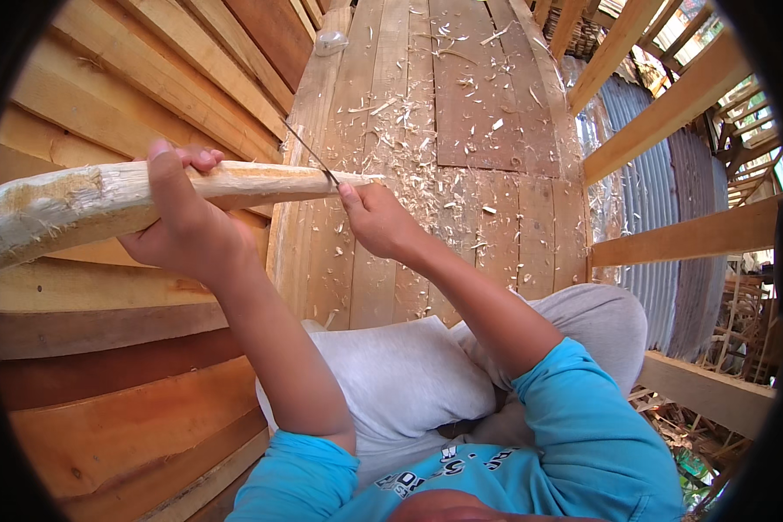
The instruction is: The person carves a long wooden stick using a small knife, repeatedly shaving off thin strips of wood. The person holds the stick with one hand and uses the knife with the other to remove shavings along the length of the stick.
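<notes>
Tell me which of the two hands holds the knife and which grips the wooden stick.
The right hand holds the knife, its thin blade laid against the stick's tapered end. The left hand wraps around the pale wooden stick farther back.

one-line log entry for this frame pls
left hand: grips wooden stick | right hand: knife blade on stick tip | shavings on plank floor

Pale stick — turquoise sleeve
</notes>
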Demonstrator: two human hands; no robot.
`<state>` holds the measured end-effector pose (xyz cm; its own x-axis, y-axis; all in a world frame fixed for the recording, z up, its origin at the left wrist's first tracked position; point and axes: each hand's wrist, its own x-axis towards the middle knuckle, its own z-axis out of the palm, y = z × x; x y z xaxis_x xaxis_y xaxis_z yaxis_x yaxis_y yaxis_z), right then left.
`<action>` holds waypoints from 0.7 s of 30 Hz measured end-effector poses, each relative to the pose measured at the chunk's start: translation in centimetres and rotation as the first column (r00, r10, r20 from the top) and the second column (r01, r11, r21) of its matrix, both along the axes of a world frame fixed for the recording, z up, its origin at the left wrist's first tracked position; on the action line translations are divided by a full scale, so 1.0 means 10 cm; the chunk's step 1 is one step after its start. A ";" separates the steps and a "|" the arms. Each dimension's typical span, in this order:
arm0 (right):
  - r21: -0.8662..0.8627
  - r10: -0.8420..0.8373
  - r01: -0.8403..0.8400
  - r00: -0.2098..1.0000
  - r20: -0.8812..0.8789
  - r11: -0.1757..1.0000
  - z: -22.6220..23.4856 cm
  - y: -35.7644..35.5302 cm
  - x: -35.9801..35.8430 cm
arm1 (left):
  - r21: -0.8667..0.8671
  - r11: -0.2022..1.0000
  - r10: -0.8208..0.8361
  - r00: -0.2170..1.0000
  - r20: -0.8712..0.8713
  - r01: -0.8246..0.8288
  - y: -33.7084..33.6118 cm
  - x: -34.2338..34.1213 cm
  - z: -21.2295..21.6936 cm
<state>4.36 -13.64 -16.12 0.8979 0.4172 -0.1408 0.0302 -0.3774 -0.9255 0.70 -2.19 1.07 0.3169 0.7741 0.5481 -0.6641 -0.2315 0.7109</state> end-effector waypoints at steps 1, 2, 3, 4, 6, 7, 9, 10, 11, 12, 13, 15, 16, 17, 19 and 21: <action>0.034 0.010 -0.010 1.000 0.002 0.999 0.02 -0.03 -0.02 | -0.001 1.000 0.011 1.000 -0.013 -0.011 -0.03 0.01 0.01; -0.077 0.022 -0.022 1.000 -0.011 0.997 -0.24 -0.10 0.09 | -0.001 1.000 0.023 0.999 -0.026 -0.023 -0.06 0.01 0.01; -0.080 0.001 -0.005 0.999 -0.053 0.997 -0.19 -0.09 0.10 | 0.008 0.999 0.037 0.999 -0.029 -0.037 -0.07 0.03 0.04; -0.084 -0.021 0.013 0.995 -0.096 0.996 -0.13 -0.07 0.09 | -0.006 0.999 0.037 0.999 -0.027 -0.037 -0.07 0.03 0.05; -0.193 -0.016 0.035 0.995 0.096 0.981 -0.06 -0.03 0.00 | -0.040 0.999 0.035 0.999 -0.033 -0.037 -0.04 -0.01 0.01; -0.156 -0.030 0.038 0.998 0.054 0.987 -0.07 -0.02 0.01 | -0.018 1.000 0.016 0.999 -0.034 -0.017 -0.02 0.00 0.02; -0.087 -0.053 0.051 0.998 -0.028 0.995 -0.06 -0.05 0.05 | 0.021 0.999 -0.023 0.999 -0.036 0.024 -0.02 0.00 0.03; -0.108 -0.041 0.037 0.999 -0.030 0.993 -0.06 -0.07 0.04 | 0.009 1.000 -0.003 0.999 -0.039 0.004 -0.05 0.00 0.03; -0.129 -0.029 0.024 0.999 -0.033 0.991 -0.05 -0.10 0.03 | -0.003 1.000 0.017 0.999 -0.042 -0.017 -0.09 0.00 0.02; -0.140 -0.012 0.007 0.999 -0.033 0.990 0.00 -0.08 0.04 | -0.006 0.999 0.041 0.998 -0.042 -0.042 -0.09 0.01 0.03; -0.151 0.005 -0.010 0.999 -0.034 0.988 0.05 -0.07 0.04 | -0.001 1.000 0.027 0.999 -0.031 -0.027 -0.07 0.01 0.04; -0.130 0.005 -0.005 1.000 0.002 0.991 0.00 -0.07 0.03 | 0.004 1.000 -0.015 1.000 -0.017 0.015 -0.05 -0.01 0.02; -0.118 -0.026 0.021 0.999 -0.040 0.993 -0.14 -0.10 0.07 | 0.014 1.000 -0.015 1.000 -0.027 0.015 -0.08 0.00 0.01; -0.106 -0.057 0.048 0.995 -0.082 0.993 -0.28 -0.14 0.09 | 0.024 1.000 -0.016 0.999 -0.036 0.017 -0.10 0.03 0.00; -0.170 -0.059 0.048 0.997 -0.057 0.984 -0.13 -0.10 0.11 | 0.038 0.999 -0.001 1.000 -0.026 0.002 -0.09 0.04 0.03; -0.186 -0.007 0.003 1.000 -0.021 0.982 0.02 -0.07 0.01 | 0.023 1.000 -0.004 1.000 -0.023 0.004 -0.10 -0.01 0.03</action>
